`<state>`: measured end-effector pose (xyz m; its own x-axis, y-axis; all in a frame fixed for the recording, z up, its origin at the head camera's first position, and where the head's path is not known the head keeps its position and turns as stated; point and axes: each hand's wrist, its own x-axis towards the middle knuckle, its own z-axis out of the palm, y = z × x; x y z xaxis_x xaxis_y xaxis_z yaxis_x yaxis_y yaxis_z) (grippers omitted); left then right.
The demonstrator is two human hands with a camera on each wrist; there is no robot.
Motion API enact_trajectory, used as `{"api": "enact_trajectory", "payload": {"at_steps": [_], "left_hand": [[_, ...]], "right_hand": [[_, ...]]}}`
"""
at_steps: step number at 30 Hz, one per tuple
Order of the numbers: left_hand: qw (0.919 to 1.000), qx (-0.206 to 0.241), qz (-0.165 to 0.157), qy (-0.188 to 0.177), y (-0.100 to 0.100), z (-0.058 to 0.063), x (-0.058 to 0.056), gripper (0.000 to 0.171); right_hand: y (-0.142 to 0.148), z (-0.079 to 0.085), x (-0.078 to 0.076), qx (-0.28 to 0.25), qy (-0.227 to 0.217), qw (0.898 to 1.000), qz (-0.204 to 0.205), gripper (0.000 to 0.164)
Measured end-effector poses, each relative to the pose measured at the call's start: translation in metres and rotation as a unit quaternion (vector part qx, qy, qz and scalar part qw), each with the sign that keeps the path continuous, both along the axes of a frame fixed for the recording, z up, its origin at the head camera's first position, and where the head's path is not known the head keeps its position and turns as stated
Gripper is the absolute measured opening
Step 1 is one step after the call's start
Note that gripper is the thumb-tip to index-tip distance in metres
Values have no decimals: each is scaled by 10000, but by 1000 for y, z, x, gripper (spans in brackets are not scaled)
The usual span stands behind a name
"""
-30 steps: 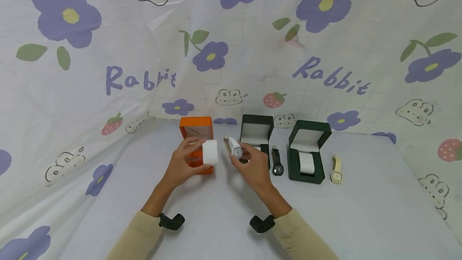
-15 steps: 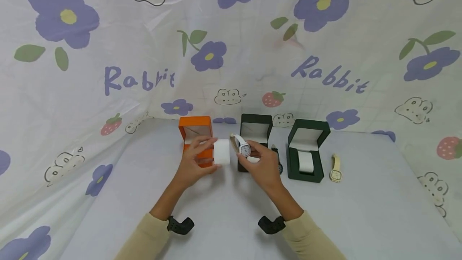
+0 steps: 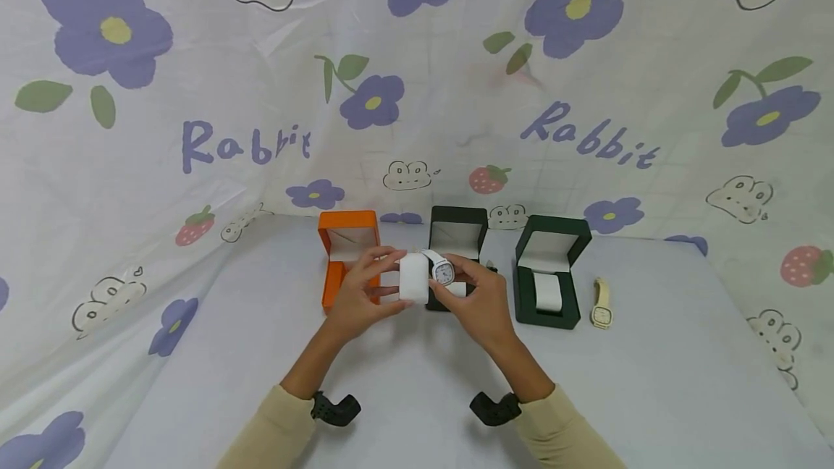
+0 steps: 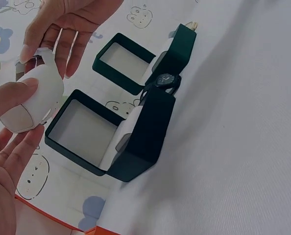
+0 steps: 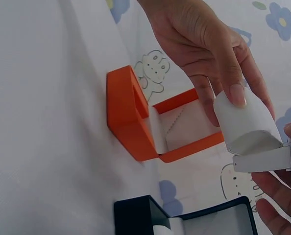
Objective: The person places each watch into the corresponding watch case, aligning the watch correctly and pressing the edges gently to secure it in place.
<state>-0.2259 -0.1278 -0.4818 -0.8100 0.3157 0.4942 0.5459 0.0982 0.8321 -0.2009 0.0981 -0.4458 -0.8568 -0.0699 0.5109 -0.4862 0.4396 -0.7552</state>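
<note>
- The person's left hand (image 3: 360, 300) pinches a white rounded watch cushion (image 3: 413, 279) between thumb and fingers, held above the white cloth-covered bench (image 3: 404, 396).
- The person's right hand (image 3: 483, 300) pinches a white-strapped watch with a square silver case (image 3: 443, 272) at the cushion's 3 o'clock; the strap is against the cushion's edge or just beside it, I cannot tell which.
- At the cushion's 10 o'clock an open orange box (image 3: 333, 286) stands upright, partly behind the left hand.
- At its 2 o'clock stands an open blackish-green box (image 3: 459, 214), a white cushion inside, partly covered by the right hand.
- At its 3 o'clock, farther off, stands an open dark green box (image 3: 547, 318) with 1 white cushion in it.
- A gold watch (image 3: 602, 304) lies at that box's 4 o'clock.
- A black watch (image 4: 166, 80) sits between the 2 dark boxes, partly hidden.
</note>
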Motion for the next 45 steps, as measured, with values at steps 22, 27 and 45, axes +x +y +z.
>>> {"api": "enact_trajectory", "payload": {"at_steps": [22,27,45], "left_hand": [[9986,503,-48,141,16,6,2,73],[9985,533,104,52,15,5,3,74],[9976,676,106,-33,12,7,5,75]], "right_hand": [[6,13,4,514,132,9975,456,51],[12,17,5,945,-1,9902,1032,58],[19,14,0,864,-328,9865,1349,62]]}}
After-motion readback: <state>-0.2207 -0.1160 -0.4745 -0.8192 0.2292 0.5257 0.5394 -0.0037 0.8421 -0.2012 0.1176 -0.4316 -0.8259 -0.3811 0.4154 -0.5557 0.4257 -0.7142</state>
